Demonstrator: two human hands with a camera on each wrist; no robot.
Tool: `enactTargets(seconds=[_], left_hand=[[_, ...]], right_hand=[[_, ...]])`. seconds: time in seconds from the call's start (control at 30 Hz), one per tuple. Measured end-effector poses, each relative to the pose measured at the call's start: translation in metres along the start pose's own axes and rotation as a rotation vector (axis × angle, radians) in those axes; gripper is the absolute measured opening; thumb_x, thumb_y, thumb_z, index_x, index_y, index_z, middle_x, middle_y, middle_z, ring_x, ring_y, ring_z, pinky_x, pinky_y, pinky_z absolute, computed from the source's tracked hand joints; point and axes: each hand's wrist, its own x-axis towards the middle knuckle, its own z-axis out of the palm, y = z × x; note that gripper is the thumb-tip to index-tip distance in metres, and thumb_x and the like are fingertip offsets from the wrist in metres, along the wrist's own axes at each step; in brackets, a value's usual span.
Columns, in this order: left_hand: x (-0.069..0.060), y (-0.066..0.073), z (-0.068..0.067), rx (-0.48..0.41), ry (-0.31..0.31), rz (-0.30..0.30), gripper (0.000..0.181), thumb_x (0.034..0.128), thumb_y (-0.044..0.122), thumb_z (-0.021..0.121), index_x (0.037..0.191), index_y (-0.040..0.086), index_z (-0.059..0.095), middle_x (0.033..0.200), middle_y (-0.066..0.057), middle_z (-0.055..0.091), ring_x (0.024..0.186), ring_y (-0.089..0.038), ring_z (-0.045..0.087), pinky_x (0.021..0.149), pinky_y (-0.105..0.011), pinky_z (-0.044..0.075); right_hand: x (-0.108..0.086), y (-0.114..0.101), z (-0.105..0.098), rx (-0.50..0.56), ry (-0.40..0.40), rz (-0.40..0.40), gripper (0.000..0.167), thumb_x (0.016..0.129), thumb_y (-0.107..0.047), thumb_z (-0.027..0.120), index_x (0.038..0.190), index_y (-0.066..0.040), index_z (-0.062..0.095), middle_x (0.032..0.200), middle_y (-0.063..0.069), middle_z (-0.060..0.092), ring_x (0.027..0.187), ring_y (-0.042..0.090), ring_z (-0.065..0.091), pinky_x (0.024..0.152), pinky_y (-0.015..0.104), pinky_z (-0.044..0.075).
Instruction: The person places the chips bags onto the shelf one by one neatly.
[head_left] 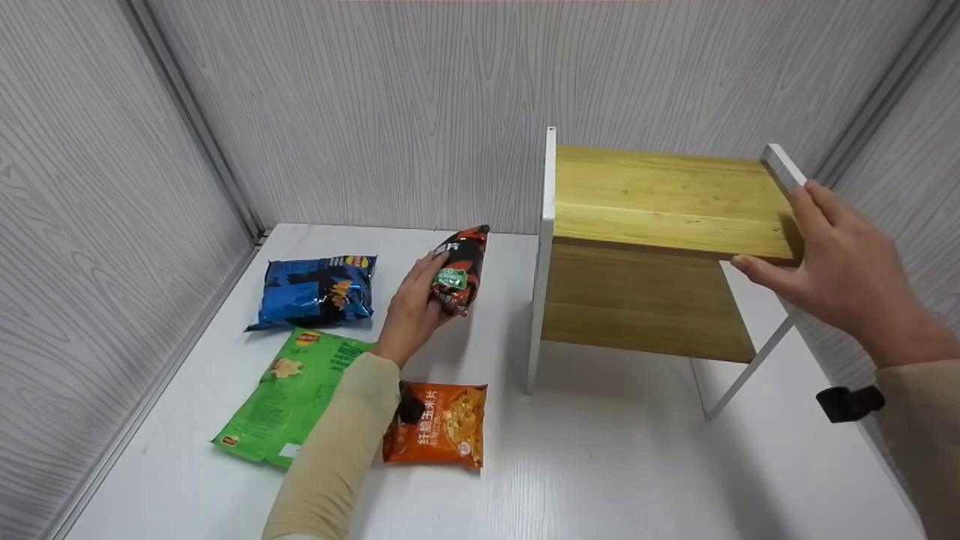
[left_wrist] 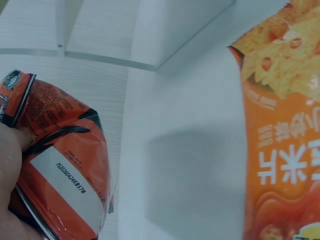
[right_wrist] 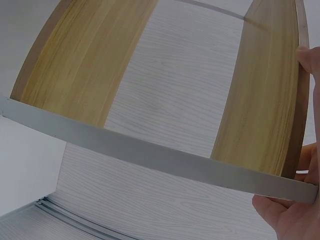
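Note:
My left hand [head_left: 414,306] grips a black and red chip bag [head_left: 462,266], held up on edge above the table to the left of a shelf. In the left wrist view, the bag's orange-red back [left_wrist: 65,165] shows a white printed strip. My right hand [head_left: 855,262] holds the right front corner of the two-tier wooden shelf [head_left: 667,195], its thumb at the top board's front edge. The right wrist view shows that hand [right_wrist: 295,215] around the corner, with fingers on both sides of the white side bar [right_wrist: 150,155].
On the white table [head_left: 570,480] lie a blue chip bag [head_left: 315,292], a green chip bag [head_left: 300,390] partly under my left forearm, and an orange corn chip bag [head_left: 439,424]. Grey wood-grain panels [head_left: 375,112] enclose the back and sides.

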Motion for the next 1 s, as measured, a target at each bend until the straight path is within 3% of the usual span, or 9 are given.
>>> enactTargets(seconds=[0.23,0.53,0.83,1.0], left_hand=[[0.008,0.014,-0.017,-0.046,-0.001,-0.018,0.066,0.0949,-0.004,0.056,0.153,0.021,0.038,0.160,-0.007,0.034,0.148,-0.028,0.034,0.120,-0.046,0.031],[0.019,0.033,-0.035,-0.091,0.056,0.042,0.062,0.0972,0.000,0.055,0.153,0.021,0.038,0.158,-0.008,0.037,0.144,-0.026,0.040,0.119,-0.045,0.033],[0.025,0.044,-0.047,-0.118,0.098,0.091,0.060,0.0974,0.001,0.057,0.152,0.018,0.040,0.157,-0.008,0.039,0.144,-0.024,0.040,0.120,-0.042,0.032],[0.030,0.053,-0.055,-0.115,0.113,0.119,0.060,0.0969,0.001,0.056,0.152,0.019,0.040,0.156,-0.007,0.041,0.142,-0.023,0.042,0.119,-0.042,0.034]], right_hand=[[0.001,-0.001,0.002,-0.014,-0.010,0.002,0.086,0.082,-0.053,0.072,0.140,0.003,0.042,0.127,0.024,0.050,0.084,0.033,0.045,0.057,0.045,0.034],[0.002,-0.001,0.003,-0.006,-0.017,0.009,0.085,0.082,-0.052,0.072,0.139,0.002,0.042,0.123,0.021,0.049,0.082,0.032,0.044,0.056,0.040,0.030],[0.002,-0.001,0.005,-0.013,-0.026,0.017,0.088,0.082,-0.054,0.071,0.143,0.001,0.040,0.130,0.023,0.049,0.086,0.034,0.046,0.059,0.047,0.036],[0.002,0.000,0.005,-0.010,-0.004,0.001,0.085,0.081,-0.053,0.072,0.137,0.004,0.043,0.127,0.023,0.050,0.084,0.035,0.048,0.058,0.050,0.038]])
